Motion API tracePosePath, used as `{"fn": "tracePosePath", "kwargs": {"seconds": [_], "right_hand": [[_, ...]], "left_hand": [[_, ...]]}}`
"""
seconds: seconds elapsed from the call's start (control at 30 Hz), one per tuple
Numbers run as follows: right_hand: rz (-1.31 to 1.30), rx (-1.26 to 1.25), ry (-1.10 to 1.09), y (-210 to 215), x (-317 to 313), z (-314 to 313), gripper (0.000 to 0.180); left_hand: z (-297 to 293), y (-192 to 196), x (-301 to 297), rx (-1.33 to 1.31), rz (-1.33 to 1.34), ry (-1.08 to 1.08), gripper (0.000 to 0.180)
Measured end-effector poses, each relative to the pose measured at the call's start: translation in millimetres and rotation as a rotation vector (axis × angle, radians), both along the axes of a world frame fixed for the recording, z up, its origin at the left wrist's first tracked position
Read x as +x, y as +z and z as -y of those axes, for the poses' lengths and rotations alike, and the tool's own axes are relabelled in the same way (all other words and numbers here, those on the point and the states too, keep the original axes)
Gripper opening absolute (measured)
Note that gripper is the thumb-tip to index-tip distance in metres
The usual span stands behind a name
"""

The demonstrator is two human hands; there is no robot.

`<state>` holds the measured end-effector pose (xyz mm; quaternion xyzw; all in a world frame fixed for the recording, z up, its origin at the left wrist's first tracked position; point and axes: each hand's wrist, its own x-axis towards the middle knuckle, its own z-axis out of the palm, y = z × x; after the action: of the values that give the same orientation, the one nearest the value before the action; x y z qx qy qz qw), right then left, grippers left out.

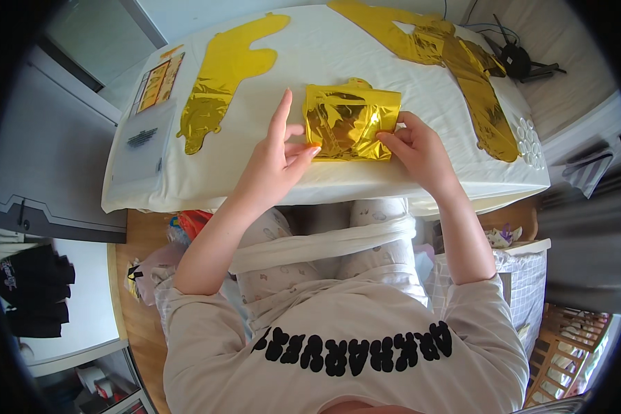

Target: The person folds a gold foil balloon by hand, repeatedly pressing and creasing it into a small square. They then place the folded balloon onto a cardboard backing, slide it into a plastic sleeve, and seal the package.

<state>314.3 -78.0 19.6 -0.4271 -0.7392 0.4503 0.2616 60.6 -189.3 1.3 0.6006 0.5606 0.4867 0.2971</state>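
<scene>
A flat packet of shiny gold foil balloon (352, 124), folded to a rough square, is held upright-tilted over the near middle of the white-covered table. My left hand (272, 162) pinches its lower left edge between thumb and fingers, the index finger stretched up and away. At the right edge, my right hand (424, 155) grips the foil with thumb in front and fingers partly hidden behind. A small rounded foil tab sticks out above the packet's top. Left of it lies a flat, unfolded gold foil balloon (221, 76); another long gold foil balloon (472, 90) lies bent along the right side.
On the table's left are a translucent plastic case (141, 152) and a colourful printed sheet (161, 83). A black stand (517, 61) with splayed legs is at the back right. Clear round discs (529, 141) sit by the right edge. The white tablecloth (269, 186) hangs over the near edge.
</scene>
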Motion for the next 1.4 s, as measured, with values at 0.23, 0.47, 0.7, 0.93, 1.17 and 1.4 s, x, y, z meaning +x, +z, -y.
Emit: {"fn": "tracePosePath", "kwargs": {"seconds": [0.23, 0.47, 0.7, 0.93, 1.17, 1.4], "right_hand": [[0.034, 0.065, -0.027, 5.8, -4.9, 3.6, 0.046], [-0.193, 0.010, 0.064, -4.8, 12.8, 9.1, 0.075], [-0.203, -0.017, 0.042, -3.8, 16.3, 16.5, 0.080], [-0.183, 0.039, 0.029, -7.9, 12.7, 12.6, 0.077], [-0.130, 0.022, 0.033, -2.3, 11.9, 14.3, 0.071], [-0.142, -0.018, 0.054, -5.3, 12.5, 10.0, 0.070]], "left_hand": [[7.4, 6.2, -1.2, 0.044, -0.382, 0.091, 0.081], [5.4, 2.3, 0.9, 0.011, -0.258, 0.103, 0.082], [4.4, 6.0, -1.9, -0.064, -0.240, 0.065, 0.084], [3.7, 4.9, 2.2, 0.007, -0.287, 0.113, 0.086], [-9.6, 39.9, -3.1, 0.028, -0.777, 0.084, 0.068], [-93.0, 24.2, 10.2, 0.488, -1.140, -0.438, 0.063]]}}
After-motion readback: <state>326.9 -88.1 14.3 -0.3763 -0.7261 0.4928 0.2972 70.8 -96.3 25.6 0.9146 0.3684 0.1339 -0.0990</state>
